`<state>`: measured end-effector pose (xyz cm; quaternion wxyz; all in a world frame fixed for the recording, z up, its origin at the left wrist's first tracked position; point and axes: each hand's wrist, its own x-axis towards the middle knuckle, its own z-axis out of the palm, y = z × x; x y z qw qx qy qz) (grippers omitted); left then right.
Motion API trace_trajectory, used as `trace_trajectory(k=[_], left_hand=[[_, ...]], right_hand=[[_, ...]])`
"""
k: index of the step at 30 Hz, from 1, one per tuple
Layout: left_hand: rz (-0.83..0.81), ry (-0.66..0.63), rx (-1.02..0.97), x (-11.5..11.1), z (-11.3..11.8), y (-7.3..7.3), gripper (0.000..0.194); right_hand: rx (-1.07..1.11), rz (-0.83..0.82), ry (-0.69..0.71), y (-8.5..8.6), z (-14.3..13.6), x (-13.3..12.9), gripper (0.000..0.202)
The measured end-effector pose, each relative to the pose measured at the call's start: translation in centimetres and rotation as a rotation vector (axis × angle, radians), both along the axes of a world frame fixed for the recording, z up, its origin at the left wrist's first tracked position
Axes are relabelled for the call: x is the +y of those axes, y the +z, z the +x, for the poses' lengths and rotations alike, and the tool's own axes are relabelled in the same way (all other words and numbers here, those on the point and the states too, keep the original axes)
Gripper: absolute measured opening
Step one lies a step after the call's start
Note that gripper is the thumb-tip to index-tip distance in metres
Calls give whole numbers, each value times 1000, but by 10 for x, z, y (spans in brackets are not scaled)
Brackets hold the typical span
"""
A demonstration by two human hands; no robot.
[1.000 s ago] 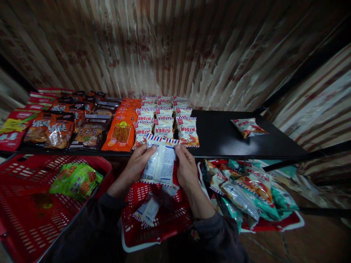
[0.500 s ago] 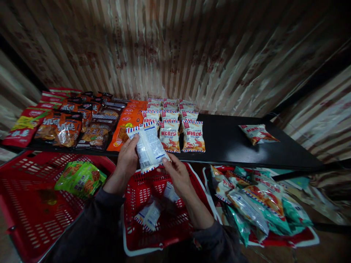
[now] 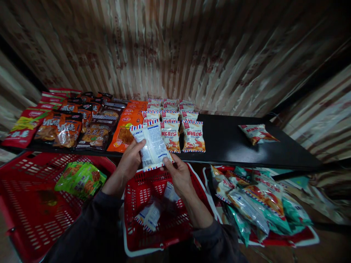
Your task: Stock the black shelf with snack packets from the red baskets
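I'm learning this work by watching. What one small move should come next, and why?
I'd probably turn the striped packet over: its back, with the barcode, faces the camera, while the similar packets on the black shelf show their fronts. The left hand and right hand both hold it, so flipping it looks easy.

Dim, cool indoor light from an unseen source. Striped sheeting (image 3: 164, 73) falls into shadow along the top; a pale sheen marks the black shelf (image 3: 219, 135), and the held packet (image 3: 150, 146) shines faintly. Dark sleeves (image 3: 93, 213) lose detail. Wide-angle distortion stretches the edges; fine print looks soft.
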<state>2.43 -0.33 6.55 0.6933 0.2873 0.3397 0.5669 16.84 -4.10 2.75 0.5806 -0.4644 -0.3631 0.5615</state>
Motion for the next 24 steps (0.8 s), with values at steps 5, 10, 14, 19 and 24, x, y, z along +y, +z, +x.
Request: trace_trajectory(k=[5,10,14,19,24], left_hand=[[-16,-72,41,-4,1,1,38],[-22,-109,56,-6,4,4,45],[-27,-87,61,-6,6,4,43],[13,-65,91,-4,7,0,38],[28,-56,138,-3,6,-3,38]], right_hand=[[31,-9,-39,0,2,2,35],[13,1,-83,1,4,2,38],[14,-2,-91,1,4,1,36],[34,-13,-89,-1,4,1,35],[37,-6,-115,-2,4,2,36]])
